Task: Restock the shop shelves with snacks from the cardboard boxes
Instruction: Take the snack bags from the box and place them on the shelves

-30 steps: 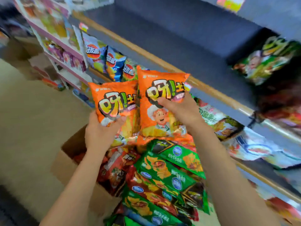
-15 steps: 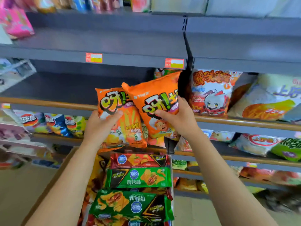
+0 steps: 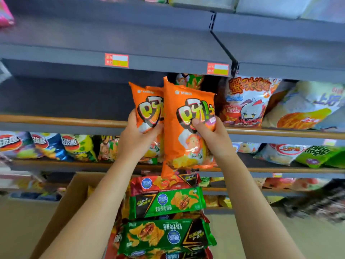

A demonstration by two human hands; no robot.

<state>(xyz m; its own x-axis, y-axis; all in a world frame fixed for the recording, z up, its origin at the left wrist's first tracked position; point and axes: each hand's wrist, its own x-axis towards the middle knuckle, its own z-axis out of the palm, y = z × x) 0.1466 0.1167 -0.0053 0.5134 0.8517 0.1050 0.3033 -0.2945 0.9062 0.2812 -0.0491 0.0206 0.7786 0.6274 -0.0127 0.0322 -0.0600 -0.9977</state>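
1. We are carrying two orange snack bags up to the shelf; by our judgement this is the placing step, with the bags not yet set down.
2. Our left hand (image 3: 139,139) is gripping the left orange bag (image 3: 149,107), thumb curled over its front.
3. Our right hand (image 3: 210,136) is pinching the right orange bag (image 3: 188,131), thumb pressing on the printed logo; this bag is overlapping the left one.
4. Both bags are hanging upright in front of the wooden shelf rail (image 3: 63,120), with a dark gap in the shelf at 9 o'clock of them and a white-and-red chip bag (image 3: 246,103) at 3 o'clock.
5. Next, we judge, the bags are needing a lift over the rail into that gap.
6. The bags are looking puffy, glossy and light.
7. The cardboard box (image 3: 72,199) is sitting at 6 o'clock, with green snack packs (image 3: 168,202) on it.
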